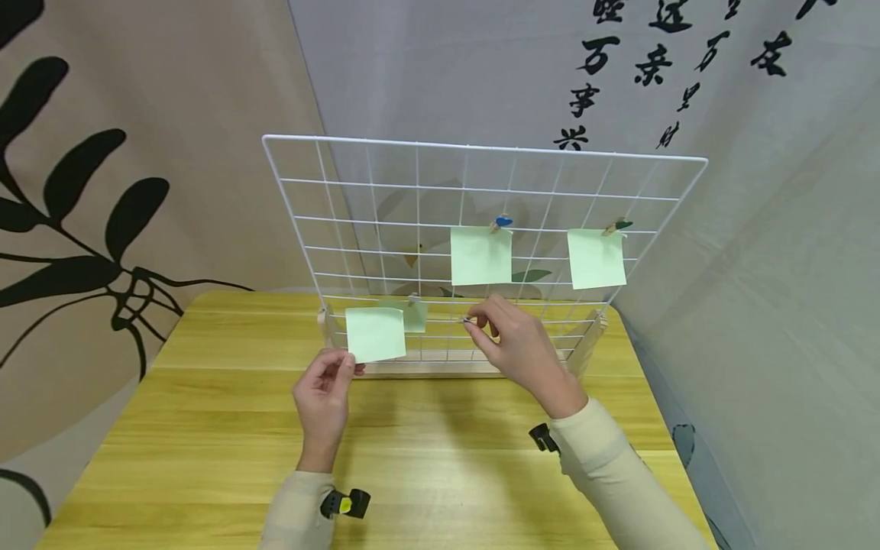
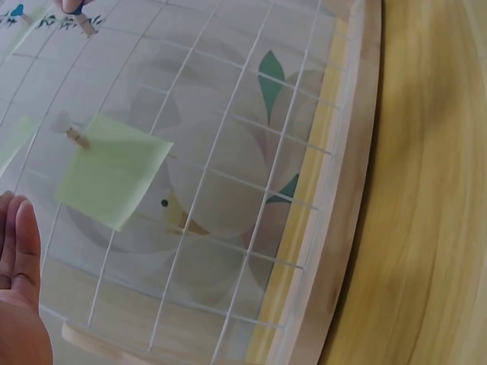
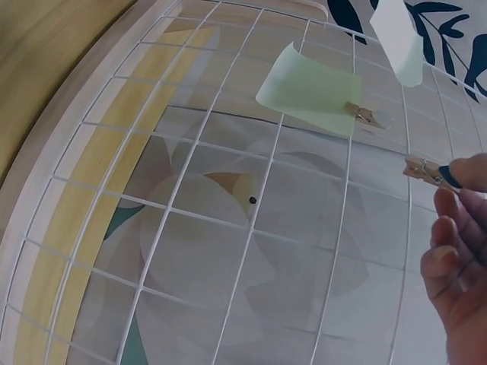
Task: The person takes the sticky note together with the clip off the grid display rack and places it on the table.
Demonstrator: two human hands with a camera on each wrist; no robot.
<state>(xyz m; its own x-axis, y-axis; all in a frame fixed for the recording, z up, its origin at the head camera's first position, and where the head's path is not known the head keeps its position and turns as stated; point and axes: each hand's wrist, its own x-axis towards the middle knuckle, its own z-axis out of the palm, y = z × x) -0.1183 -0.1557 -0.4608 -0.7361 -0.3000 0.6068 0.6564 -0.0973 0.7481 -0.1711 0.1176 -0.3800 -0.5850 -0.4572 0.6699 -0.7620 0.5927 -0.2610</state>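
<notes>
My left hand [image 1: 320, 401] pinches a pale green paper note [image 1: 375, 334] by its lower right corner area, in front of the white wire grid [image 1: 481, 145]. In the right wrist view the same note [image 3: 399, 46] appears at the top right. My right hand [image 1: 519, 344] pinches a small wooden clothespin [image 3: 422, 170] with a blue decoration, close to the grid. Behind the held note, another green note [image 2: 114, 171] hangs from a clothespin [image 2: 77, 138] with a pale decoration. Two more notes [image 1: 481, 257] [image 1: 596, 260] hang higher, on a blue-topped clothespin [image 1: 504, 221] and a green-topped clothespin [image 1: 622, 224].
The grid stands in a light wooden base [image 1: 440, 372] on a yellow wood-grain table [image 1: 412, 458]. Fabric walls [image 1: 742, 229] surround the table's back and sides. Each forearm wears a black wrist device [image 1: 354, 503].
</notes>
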